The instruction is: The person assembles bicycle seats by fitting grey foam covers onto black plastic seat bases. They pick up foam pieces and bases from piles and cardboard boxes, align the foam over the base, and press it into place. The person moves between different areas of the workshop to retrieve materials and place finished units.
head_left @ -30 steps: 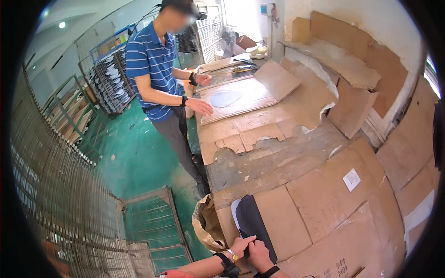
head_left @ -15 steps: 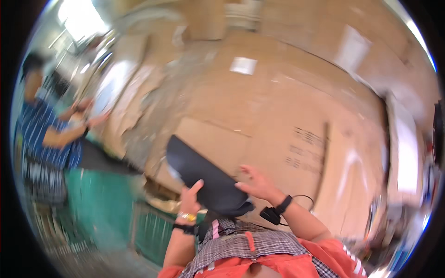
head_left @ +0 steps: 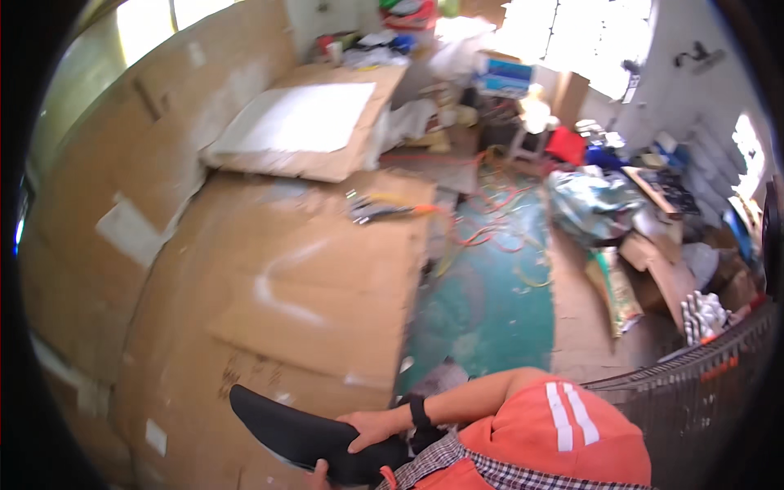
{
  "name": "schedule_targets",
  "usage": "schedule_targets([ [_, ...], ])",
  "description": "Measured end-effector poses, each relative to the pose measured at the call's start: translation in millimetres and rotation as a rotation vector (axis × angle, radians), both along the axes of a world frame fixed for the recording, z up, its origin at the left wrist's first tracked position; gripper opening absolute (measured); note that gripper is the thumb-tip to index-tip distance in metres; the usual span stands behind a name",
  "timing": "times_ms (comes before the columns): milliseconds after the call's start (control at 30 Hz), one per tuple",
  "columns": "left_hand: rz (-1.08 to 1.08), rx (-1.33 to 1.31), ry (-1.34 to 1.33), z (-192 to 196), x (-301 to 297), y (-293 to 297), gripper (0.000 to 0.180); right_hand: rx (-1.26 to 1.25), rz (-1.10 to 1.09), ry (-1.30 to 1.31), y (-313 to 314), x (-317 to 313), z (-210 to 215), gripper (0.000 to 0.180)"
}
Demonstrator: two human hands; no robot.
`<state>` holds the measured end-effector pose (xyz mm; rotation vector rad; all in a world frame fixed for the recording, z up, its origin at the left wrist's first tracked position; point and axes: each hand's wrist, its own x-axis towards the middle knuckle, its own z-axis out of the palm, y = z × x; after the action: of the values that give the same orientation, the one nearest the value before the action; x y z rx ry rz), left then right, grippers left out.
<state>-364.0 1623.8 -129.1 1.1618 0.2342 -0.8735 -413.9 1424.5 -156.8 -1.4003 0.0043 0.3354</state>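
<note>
- R hand point(head_left: 371, 427) grip closed over black curved piece point(head_left: 302, 433); L hand point(head_left: 317, 472) fingertips under it, grip unclear.
- Risk: piece overhangs cardboard-covered desk point(head_left: 269, 269) near edge, could slip.

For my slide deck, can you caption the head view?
Both hands, right hand and left hand, grip a curved black piece over a cardboard-covered table.

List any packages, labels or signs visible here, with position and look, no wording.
White tape patch: pale rectangle on the cardboard sheet at left.
Blue and white box: rectangular, on the cluttered floor at the back.
White foam sheet: flat, on the cardboard-topped table up top.
Black curved piece: unlabelled, under the right hand.
</note>
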Motion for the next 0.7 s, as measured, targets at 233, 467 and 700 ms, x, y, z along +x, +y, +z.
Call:
schedule_targets([
  [233, -0.480, 0.035, 0.082, -17, -7, -146, 0.047, -0.079, -0.421, -0.009, -114, -102, 17, 0.061],
  [467, -0.886, -0.002, 0.146, -95, -30, -349, 0.054, -0.358, -0.769, -0.103, -264, -188, -18, 0.058],
  [700, -1.175, 0.060, 0.065, -42, -179, -570, 0.034, 0.089, -1.231, 0.209, -383, -343, -12, 0.060],
])
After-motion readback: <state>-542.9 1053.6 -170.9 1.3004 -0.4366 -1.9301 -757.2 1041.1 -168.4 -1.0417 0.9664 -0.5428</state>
